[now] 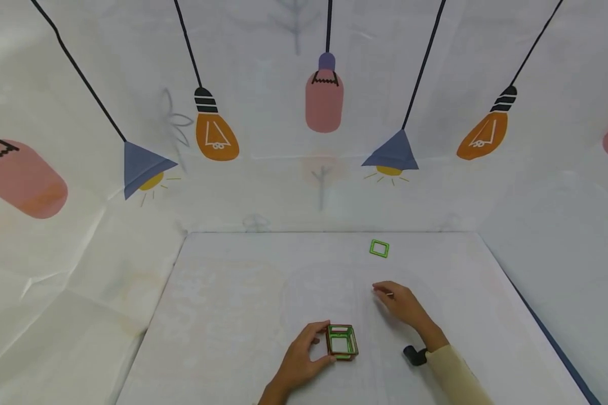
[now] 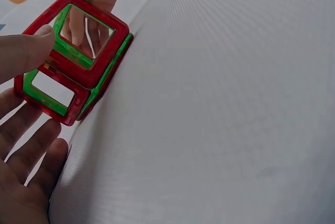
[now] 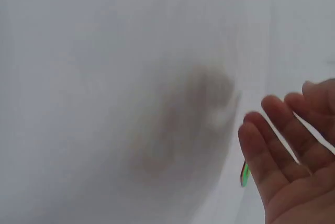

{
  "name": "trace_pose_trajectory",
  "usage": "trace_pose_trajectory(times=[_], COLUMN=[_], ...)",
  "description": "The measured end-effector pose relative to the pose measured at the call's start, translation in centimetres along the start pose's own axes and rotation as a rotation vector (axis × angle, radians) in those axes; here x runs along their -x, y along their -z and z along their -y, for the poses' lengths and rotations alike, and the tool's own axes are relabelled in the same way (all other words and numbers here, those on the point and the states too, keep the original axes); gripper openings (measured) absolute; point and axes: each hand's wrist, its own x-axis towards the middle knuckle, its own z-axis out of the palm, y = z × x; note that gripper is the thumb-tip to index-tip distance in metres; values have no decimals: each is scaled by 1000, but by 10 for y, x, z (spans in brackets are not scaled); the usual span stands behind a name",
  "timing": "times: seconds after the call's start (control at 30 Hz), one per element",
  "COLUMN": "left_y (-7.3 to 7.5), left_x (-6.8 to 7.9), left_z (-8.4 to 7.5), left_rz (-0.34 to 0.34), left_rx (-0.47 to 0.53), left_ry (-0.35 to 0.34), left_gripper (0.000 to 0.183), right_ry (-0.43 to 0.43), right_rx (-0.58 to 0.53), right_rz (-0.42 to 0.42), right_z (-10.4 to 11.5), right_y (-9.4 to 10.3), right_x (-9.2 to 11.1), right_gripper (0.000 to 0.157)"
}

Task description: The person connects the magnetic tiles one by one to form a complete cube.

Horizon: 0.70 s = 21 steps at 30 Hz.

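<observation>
My left hand (image 1: 300, 359) holds a small open-framed cube of red and green magnetic tiles (image 1: 342, 354) on the white table. In the left wrist view the thumb presses one side of the cube (image 2: 93, 75), and the fingertips touch its lower edge. Two tile frames, one red and one green, show on its near faces. My right hand (image 1: 404, 306) hovers over the table to the right of the cube, its fingers loosely extended and holding nothing. Farther back lies a single green square tile (image 1: 371, 247), beyond the right fingertips; the right wrist view shows a green sliver (image 3: 245, 175) beside the fingers.
The white tabletop (image 1: 223, 315) meets a pale sheet backdrop (image 1: 263, 185) printed with hanging lamps and bulbs. Similar sheeting rises along the left and right sides. A black wrist camera (image 1: 414, 355) sits at the right wrist, by the cream sleeve (image 1: 456, 374).
</observation>
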Motion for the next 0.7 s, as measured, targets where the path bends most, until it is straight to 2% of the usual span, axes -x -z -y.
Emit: trace_pose_trajectory(times=[0.2, 0.3, 0.5, 0.7], left_y=[0, 1, 2, 2], left_x=[0, 2, 2, 3], left_z=[-1, -2, -3, -3], left_rz=[0, 2, -3, 14], left_rx=[15, 10, 2, 18], left_ry=[4, 4, 14, 20], left_gripper=[67, 67, 67, 66], right_ry=[-183, -229, -235, -245], right_rx=[94, 123, 154, 178], right_rz=[-4, 7, 45, 74], right_z=[-18, -24, -34, -45], right_y=[21, 26, 32, 34], right_x=[-38, -53, -77, -91], right_gripper=[30, 36, 51, 55])
